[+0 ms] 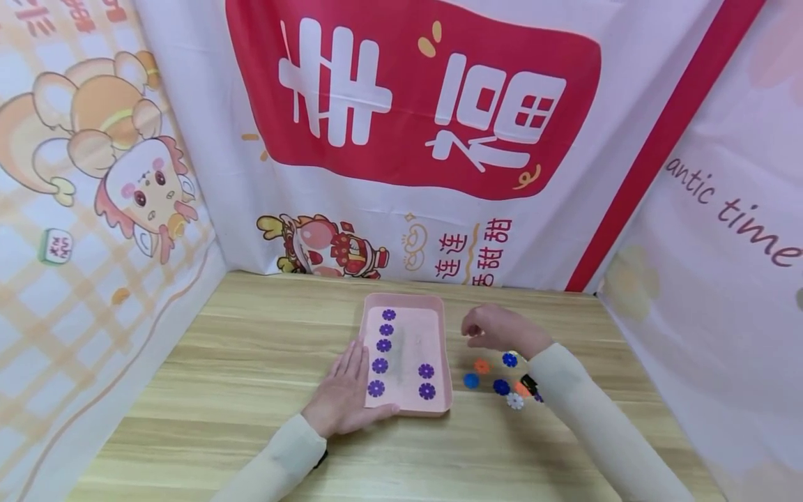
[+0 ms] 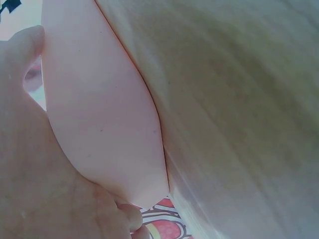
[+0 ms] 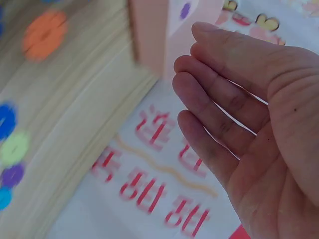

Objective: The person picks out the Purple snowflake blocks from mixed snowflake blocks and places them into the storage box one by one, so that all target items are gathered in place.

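A pink rectangular tray (image 1: 447, 348) lies on the table with purple snowflake discs (image 1: 380, 365) in it. Several stand in a column along its left side, and two more purple discs (image 1: 426, 391) sit at the near right. My left hand (image 1: 345, 394) rests against the tray's near left corner, fingers straight along the left wall and thumb at the near rim. Right of the tray, my right hand (image 1: 502, 328) hovers over the table. In the right wrist view its fingers (image 3: 214, 89) are loosely bent, with no disc visible between them.
Loose discs lie right of the tray under my right forearm: an orange disc (image 1: 481, 366), a light blue disc (image 1: 471, 381), dark blue discs (image 1: 501, 387), a white disc (image 1: 515, 401) and others partly hidden by the sleeve. Printed cloth (image 1: 414, 181) hangs behind the wooden table (image 1: 251, 362) and on both sides.
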Demonstrator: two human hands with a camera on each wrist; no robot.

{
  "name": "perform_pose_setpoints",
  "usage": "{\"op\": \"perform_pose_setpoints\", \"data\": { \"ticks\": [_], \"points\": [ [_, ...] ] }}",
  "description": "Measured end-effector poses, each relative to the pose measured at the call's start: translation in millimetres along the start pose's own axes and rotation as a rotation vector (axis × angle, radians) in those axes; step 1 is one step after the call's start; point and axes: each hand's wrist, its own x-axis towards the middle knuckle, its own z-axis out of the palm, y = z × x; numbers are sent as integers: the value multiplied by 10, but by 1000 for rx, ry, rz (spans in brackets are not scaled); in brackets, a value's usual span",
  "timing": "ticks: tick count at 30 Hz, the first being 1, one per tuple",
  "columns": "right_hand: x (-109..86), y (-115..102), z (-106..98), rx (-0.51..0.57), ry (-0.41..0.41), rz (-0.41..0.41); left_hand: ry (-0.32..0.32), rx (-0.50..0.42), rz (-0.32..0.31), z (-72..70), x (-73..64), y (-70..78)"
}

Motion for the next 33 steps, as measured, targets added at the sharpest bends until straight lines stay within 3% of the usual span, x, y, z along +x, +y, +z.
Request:
{"op": "perform_pose_setpoints", "data": {
  "ticks": [5, 12, 17, 23, 28, 33],
  "points": [
    [-335, 218, 27, 2, -20, 81, -8, 0, -3, -11, -6, 6],
    [-790, 433, 271, 58, -27, 179, -16, -12, -4, -11, -20, 14],
    [-1053, 556, 462, 69, 14, 152, -3, -14, -1, -19, -8, 7],
    [-1211, 648, 628, 110, 8, 178, -3, -6, -4, -25, 3, -4],
    [-1235, 641, 699, 160, -22, 243, -15, -5, -10, -22, -7, -11],
    [-1243, 666, 743, 167, 0, 242, -14, -6, -7, -18, -9, -1]
  ]
}}
